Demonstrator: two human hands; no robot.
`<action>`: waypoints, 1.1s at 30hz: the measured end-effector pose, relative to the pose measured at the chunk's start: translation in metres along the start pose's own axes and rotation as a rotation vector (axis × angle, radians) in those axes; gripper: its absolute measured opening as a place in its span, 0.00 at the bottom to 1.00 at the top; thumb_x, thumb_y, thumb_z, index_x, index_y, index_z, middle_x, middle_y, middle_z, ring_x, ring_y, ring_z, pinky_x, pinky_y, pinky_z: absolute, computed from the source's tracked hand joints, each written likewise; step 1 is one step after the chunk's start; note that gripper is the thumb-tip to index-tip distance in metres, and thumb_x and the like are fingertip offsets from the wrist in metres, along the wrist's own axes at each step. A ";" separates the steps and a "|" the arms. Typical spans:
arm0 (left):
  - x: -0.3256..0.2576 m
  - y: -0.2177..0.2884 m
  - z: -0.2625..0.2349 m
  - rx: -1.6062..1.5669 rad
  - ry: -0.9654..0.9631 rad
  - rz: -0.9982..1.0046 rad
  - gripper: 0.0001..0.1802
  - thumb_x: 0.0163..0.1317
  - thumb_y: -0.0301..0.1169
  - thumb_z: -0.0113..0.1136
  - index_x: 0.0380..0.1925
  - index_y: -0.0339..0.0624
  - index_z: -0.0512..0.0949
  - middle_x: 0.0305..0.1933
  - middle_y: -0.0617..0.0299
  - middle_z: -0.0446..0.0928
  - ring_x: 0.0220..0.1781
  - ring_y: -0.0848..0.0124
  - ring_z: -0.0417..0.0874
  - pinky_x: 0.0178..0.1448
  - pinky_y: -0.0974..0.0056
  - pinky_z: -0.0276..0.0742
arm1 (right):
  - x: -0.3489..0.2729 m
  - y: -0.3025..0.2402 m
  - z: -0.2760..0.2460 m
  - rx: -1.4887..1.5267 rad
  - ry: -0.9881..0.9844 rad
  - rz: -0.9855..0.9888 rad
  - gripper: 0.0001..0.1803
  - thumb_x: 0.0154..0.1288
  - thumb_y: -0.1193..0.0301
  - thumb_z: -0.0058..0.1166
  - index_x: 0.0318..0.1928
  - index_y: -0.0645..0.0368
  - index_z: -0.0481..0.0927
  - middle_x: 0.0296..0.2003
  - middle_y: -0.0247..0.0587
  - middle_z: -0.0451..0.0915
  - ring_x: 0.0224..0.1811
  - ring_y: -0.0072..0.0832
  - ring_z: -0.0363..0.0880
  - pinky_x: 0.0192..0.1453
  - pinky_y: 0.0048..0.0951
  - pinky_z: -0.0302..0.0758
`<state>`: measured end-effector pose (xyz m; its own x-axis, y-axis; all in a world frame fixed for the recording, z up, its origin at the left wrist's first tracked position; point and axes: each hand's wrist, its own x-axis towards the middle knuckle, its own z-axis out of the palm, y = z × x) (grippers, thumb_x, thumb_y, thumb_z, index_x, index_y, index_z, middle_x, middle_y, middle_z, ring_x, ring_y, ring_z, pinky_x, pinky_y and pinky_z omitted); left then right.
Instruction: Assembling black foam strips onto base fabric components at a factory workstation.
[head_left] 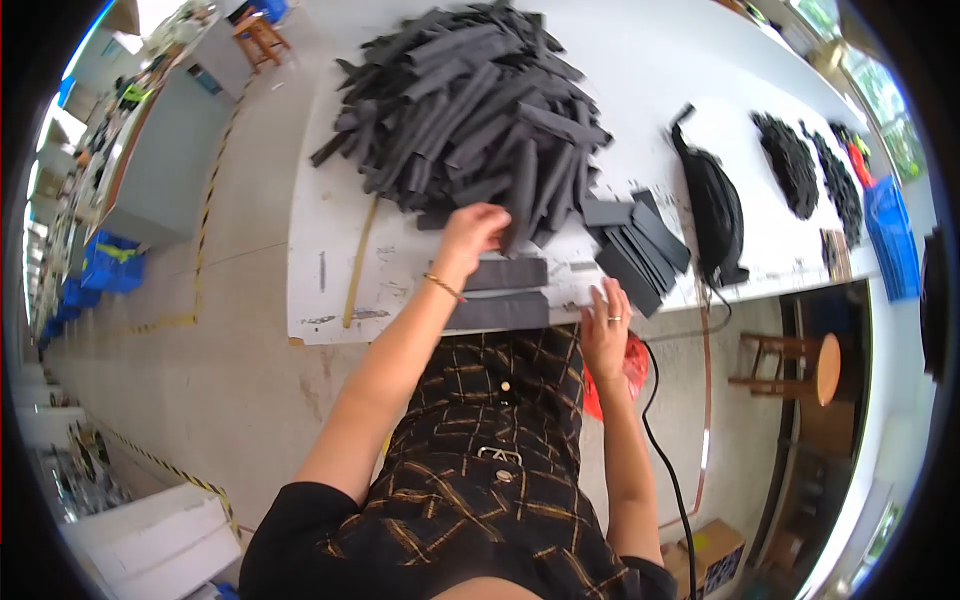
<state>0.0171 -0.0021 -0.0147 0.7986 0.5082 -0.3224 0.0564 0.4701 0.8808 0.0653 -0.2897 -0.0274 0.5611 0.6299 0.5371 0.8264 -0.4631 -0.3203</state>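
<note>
The person stood at the near edge of a white desk [330,200], both bare hands out over it. The left hand [472,232] reached toward 12 o'clock into the foot of a big heap of dark grey strips [470,100]; its fingers were curled round the lower end of 1 strip [522,195], which ran lengthwise roughly from 12 to 6 o'clock, leaning a little, its far end buried in the heap. A thin bracelet [443,287] sat on that wrist.

The right hand [606,325] lay flat at the desk's near edge, fingers spread and pointing to 12 o'clock, holding nothing that I could see; a ring showed on 1 finger. Just at its 9 o'clock lay 2 flat grey strips [500,292], 1 behind the other, their long axes running 9 to 3 o'clock, parallel to the desk edge. At the hand's 12 o'clock sat a fanned stack of short dark pieces [640,245], slanted toward 1 o'clock and close to the fingertips.

Farther toward 2 o'clock a black bag [715,205] lay along the desk, long axis about 11 to 5 o'clock, and beyond it 2 small dark piles [790,160]. A yellowish ruler [360,262] lay at the left hand's 9 o'clock, running nearly 12 to 6. A black cable [668,460] hung off the desk edge beside the right forearm, a wooden stool [795,365] stood on the floor at 3 o'clock, and blue crates [105,265] stood well off at 9 o'clock.
</note>
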 end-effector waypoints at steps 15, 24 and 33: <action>-0.069 0.037 0.036 -0.327 -0.089 0.121 0.23 0.64 0.18 0.56 0.60 0.37 0.69 0.45 0.60 0.80 0.46 0.69 0.82 0.51 0.64 0.79 | -0.147 -0.002 0.014 0.292 0.123 0.825 0.07 0.68 0.75 0.50 0.40 0.65 0.80 0.32 0.42 0.80 0.32 0.28 0.78 0.36 0.27 0.73; -0.091 0.022 0.081 -0.334 -0.107 0.018 0.17 0.65 0.19 0.56 0.54 0.40 0.75 0.47 0.64 0.79 0.47 0.72 0.83 0.51 0.66 0.82 | 0.050 -0.084 -0.061 1.364 0.151 0.657 0.14 0.72 0.76 0.48 0.56 0.65 0.67 0.50 0.45 0.75 0.42 0.25 0.80 0.47 0.23 0.76; -0.102 0.037 0.063 -0.315 -0.021 0.033 0.09 0.65 0.26 0.61 0.45 0.38 0.78 0.42 0.61 0.81 0.42 0.71 0.83 0.47 0.65 0.82 | 0.078 -0.085 -0.036 1.270 0.044 0.779 0.05 0.70 0.79 0.49 0.44 0.66 0.75 0.25 0.39 0.79 0.21 0.19 0.76 0.26 0.20 0.71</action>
<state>-0.0244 -0.0822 0.0726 0.8091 0.5135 -0.2858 -0.1551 0.6557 0.7389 0.0372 -0.2238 0.0697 0.8870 0.4565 -0.0692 -0.1719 0.1873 -0.9671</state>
